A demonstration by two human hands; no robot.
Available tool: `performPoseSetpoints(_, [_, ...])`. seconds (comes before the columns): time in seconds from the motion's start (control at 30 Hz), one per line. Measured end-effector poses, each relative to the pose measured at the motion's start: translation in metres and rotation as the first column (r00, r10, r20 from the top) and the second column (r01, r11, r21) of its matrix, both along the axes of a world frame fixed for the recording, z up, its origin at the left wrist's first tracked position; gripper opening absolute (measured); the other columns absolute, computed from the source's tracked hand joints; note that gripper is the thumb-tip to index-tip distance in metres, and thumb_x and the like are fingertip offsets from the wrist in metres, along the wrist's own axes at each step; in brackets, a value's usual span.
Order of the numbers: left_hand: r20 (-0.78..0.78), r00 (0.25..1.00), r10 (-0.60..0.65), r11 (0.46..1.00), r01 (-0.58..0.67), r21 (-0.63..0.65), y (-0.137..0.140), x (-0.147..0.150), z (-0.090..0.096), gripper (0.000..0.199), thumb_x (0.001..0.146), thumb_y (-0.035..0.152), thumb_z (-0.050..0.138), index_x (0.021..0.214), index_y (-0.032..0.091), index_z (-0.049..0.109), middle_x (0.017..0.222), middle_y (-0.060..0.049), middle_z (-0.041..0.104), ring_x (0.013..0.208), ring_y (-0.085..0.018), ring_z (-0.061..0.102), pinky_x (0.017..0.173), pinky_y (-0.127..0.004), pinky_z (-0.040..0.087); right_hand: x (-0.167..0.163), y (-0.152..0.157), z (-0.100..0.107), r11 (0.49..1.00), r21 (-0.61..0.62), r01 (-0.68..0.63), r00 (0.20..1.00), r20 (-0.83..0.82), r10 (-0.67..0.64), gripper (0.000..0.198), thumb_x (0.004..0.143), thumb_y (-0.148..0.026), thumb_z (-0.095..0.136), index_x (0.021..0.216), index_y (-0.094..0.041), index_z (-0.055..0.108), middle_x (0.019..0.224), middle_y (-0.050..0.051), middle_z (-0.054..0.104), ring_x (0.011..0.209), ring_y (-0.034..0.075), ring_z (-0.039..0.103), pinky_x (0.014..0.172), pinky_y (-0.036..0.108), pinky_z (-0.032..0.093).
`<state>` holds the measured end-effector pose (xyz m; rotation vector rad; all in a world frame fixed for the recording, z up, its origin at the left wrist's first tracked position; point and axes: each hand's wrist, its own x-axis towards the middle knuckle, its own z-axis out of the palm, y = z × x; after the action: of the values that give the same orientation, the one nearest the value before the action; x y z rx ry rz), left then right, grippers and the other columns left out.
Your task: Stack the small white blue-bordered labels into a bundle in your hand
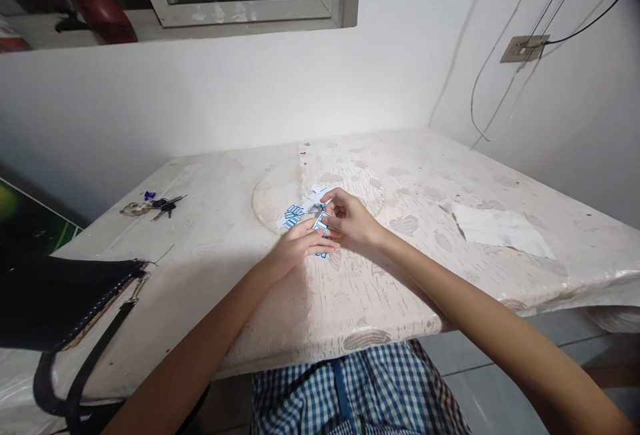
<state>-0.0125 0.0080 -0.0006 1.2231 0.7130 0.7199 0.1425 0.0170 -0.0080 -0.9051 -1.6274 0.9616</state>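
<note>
Both hands meet over the middle of the table. A small white card with blue print (321, 221) is pinched between them. My left hand (299, 243) has its thumb on the card's lower edge, fingers stretched beneath it. From the right, my right hand (350, 218) grips the card's upper part between thumb and fingers. Just beyond the hands lies a loose pile of similar white and blue cards (294, 213), some overlapping. Another bit of blue print (321, 255) shows under the left fingers. What the print says is too small to read.
A patterned cloth (390, 275) under clear plastic covers the table. At left lie keys (165, 205) and a black bag (65, 295) with a strap. A white cloth (500, 229) lies at right. Behind stands a wall with a window (245, 11) and a socket (524, 49) with cables.
</note>
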Motion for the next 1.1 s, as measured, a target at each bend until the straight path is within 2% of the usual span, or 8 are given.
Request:
performPoseSetpoints(0.2, [-0.010,0.970,0.244,0.969,-0.244,0.041,0.005,0.000,-0.001,0.010,0.083,0.019,0.050,0.086,0.011,0.056,0.080,-0.010,0.068,0.069,-0.019,0.067,0.073,-0.035,0.052,0.016,0.010,0.005,0.973,0.156,0.170,0.952,0.230,-0.203,0.032,0.083,-0.024,0.048,0.113,-0.019,0.037,0.075,-0.002,0.045,0.065,0.012,0.046,0.062,0.025,0.039])
performPoseSetpoints(0.33, [0.022,0.923,0.384,0.921,-0.385,0.056,0.007,-0.004,0.002,0.013,0.085,0.013,0.043,0.082,0.011,0.056,0.085,-0.010,0.068,0.067,-0.016,0.066,0.072,-0.031,0.052,0.033,0.016,0.006,0.969,0.215,0.119,0.816,0.535,-0.219,0.012,0.076,-0.023,0.060,0.085,-0.015,0.057,0.076,0.001,0.051,0.068,0.014,0.047,0.065,0.028,0.036])
performPoseSetpoints(0.53, [0.032,0.905,0.424,0.905,-0.425,0.033,0.008,-0.005,0.004,0.014,0.087,0.013,0.043,0.085,0.010,0.056,0.082,-0.008,0.068,0.065,-0.015,0.065,0.072,-0.033,0.053,0.028,0.011,0.008,0.972,0.235,0.020,0.588,0.783,-0.201,0.022,0.080,-0.032,0.062,0.070,-0.014,0.055,0.078,0.002,0.055,0.077,0.016,0.052,0.073,0.033,0.041])
performPoseSetpoints(0.67, [0.022,0.913,0.407,0.913,-0.408,0.022,0.008,-0.005,0.003,0.014,0.088,0.014,0.043,0.086,0.010,0.056,0.080,-0.007,0.068,0.066,-0.015,0.066,0.072,-0.034,0.053,0.020,0.007,0.005,0.966,0.254,0.055,0.535,0.809,-0.243,0.018,0.086,-0.030,0.056,0.083,-0.013,0.058,0.085,0.004,0.057,0.081,0.017,0.054,0.077,0.035,0.042])
performPoseSetpoints(0.77, [0.016,0.920,0.393,0.919,-0.393,0.021,0.008,-0.004,0.003,0.014,0.086,0.012,0.044,0.085,0.010,0.057,0.083,-0.008,0.068,0.068,-0.016,0.067,0.073,-0.034,0.053,0.017,0.006,0.002,0.961,0.254,0.105,0.577,0.772,-0.267,0.016,0.087,-0.026,0.055,0.093,-0.011,0.057,0.088,0.005,0.057,0.082,0.018,0.055,0.077,0.037,0.043])
performPoseSetpoints(0.87, [0.004,0.922,0.387,0.922,-0.387,0.021,0.008,-0.004,0.003,0.012,0.085,0.011,0.044,0.085,0.010,0.057,0.084,-0.010,0.069,0.069,-0.017,0.067,0.074,-0.033,0.053,0.020,0.009,0.002,0.963,0.225,0.149,0.688,0.676,-0.264,0.019,0.086,-0.015,0.052,0.104,-0.011,0.055,0.085,0.004,0.058,0.079,0.018,0.056,0.076,0.036,0.044])
performPoseSetpoints(0.97, [-0.012,0.928,0.372,0.928,-0.372,0.021,0.008,-0.004,0.003,0.012,0.084,0.011,0.045,0.083,0.010,0.057,0.084,-0.011,0.069,0.069,-0.018,0.067,0.073,-0.033,0.053,0.024,0.013,0.006,0.972,0.161,0.169,0.829,0.510,-0.229,0.036,0.081,-0.004,0.046,0.116,-0.012,0.051,0.087,0.005,0.058,0.072,0.014,0.057,0.071,0.031,0.046])
performPoseSetpoints(1.1, [-0.023,0.940,0.341,0.940,-0.340,0.028,0.007,-0.004,0.002,0.011,0.084,0.015,0.047,0.082,0.011,0.057,0.082,-0.011,0.069,0.070,-0.019,0.067,0.075,-0.035,0.052,0.024,0.016,0.011,0.990,0.027,0.138,0.956,0.258,-0.140,0.043,0.076,-0.005,0.046,0.118,-0.012,0.051,0.094,0.007,0.056,0.066,0.013,0.060,0.061,0.027,0.050])
